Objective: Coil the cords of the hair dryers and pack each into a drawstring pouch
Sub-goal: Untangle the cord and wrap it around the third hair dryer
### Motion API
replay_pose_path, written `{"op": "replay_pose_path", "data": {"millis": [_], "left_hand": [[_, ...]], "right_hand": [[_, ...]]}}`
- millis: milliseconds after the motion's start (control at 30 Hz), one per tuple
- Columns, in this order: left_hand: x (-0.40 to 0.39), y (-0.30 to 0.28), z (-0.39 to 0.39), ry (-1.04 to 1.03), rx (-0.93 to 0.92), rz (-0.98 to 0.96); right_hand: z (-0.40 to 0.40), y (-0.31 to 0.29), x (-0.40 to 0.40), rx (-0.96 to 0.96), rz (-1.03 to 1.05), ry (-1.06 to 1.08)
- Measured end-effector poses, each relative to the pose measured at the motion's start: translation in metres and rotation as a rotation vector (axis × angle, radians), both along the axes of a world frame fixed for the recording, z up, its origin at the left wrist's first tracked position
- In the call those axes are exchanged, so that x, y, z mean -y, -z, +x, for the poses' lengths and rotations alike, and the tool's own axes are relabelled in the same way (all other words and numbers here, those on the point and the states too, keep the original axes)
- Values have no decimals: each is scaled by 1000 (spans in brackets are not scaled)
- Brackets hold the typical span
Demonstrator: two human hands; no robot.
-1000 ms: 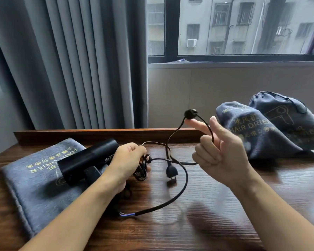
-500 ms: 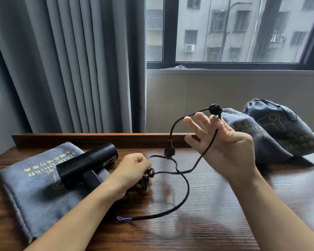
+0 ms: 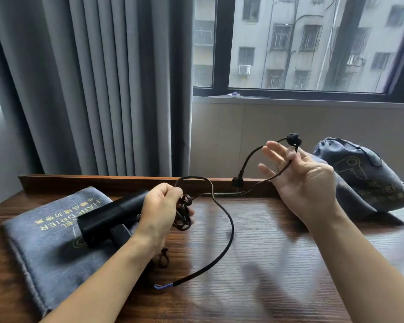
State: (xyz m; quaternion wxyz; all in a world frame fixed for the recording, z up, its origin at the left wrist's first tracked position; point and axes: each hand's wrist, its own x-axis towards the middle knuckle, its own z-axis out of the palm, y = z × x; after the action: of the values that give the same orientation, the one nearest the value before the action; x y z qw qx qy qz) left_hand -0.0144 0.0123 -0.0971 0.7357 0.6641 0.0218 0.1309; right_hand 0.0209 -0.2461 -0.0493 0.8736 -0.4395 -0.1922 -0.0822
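The left hand is clenched around a small bundle of coiled cord, held just above the table near the middle of its far half. Just beside that hand, toward the left edge, the black dryer lies on a flat grey pouch printed with "HAIR DRIER", which is spread over the table's left end. From the bundle one run of cord loops up toward the far edge, swings down across the wood and ends near the front edge in a cut tip with blue wire showing. Another run goes off to the right along the far rail and climbs to the right hand, raised above the right part of the table with its palm turned up. That hand's fingers are mostly spread, yet the cord crosses the palm and is pinched against the thumb side; a dark knob on the cord sits just past the fingertips, and the plug hangs below it over the far edge. Behind the right hand, at the far right corner, two filled pouches lean together. Grey curtains hang behind the left end, and a window shows beyond.
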Motion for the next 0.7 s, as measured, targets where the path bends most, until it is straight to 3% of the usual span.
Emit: {"op": "replay_pose_path", "data": {"millis": [267, 600, 700], "left_hand": [[-4, -11, -2, -29, 80, -222], [-8, -32, -20, 218, 223, -471], [-8, -32, -20, 235, 238, -450]], "right_hand": [[-9, 9, -14, -176, -144, 93], [-11, 26, -31, -405, -299, 42], [-11, 35, -36, -474, -403, 73]]}}
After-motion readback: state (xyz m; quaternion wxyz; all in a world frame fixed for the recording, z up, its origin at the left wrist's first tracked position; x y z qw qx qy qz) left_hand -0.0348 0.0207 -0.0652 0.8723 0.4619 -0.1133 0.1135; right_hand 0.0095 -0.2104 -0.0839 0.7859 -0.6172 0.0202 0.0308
